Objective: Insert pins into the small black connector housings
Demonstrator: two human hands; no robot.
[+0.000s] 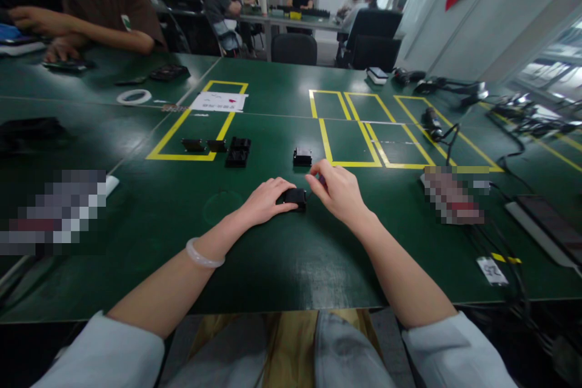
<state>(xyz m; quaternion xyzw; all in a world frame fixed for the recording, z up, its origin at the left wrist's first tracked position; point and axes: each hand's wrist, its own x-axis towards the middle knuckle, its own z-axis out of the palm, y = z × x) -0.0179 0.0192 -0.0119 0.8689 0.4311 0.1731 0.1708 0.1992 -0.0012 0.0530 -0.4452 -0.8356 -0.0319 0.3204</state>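
My left hand (267, 200) lies low on the table, its thumb and fingers closed round a small black rectangular part (297, 196). Just right of that part is my right hand (340, 189), fingers curled in a pinch. A bit of something dark shows between those fingers, too small and covered to name. Beyond the hands stands another black part (302, 156) with a shiny top. Farther left are a black tray-like piece (238, 152) and two small upright black pieces, one at the left (193, 145) and one nearer the tray-like piece (217, 146).
Yellow tape outlines (357, 163) mark the green table (273, 267). A paper sheet (219, 102) and a white tape roll (133, 97) lie at the far left. Blurred-out devices flank me, with cables (504, 279) at the right. A co-worker's arm (109, 35) rests at the upper left.
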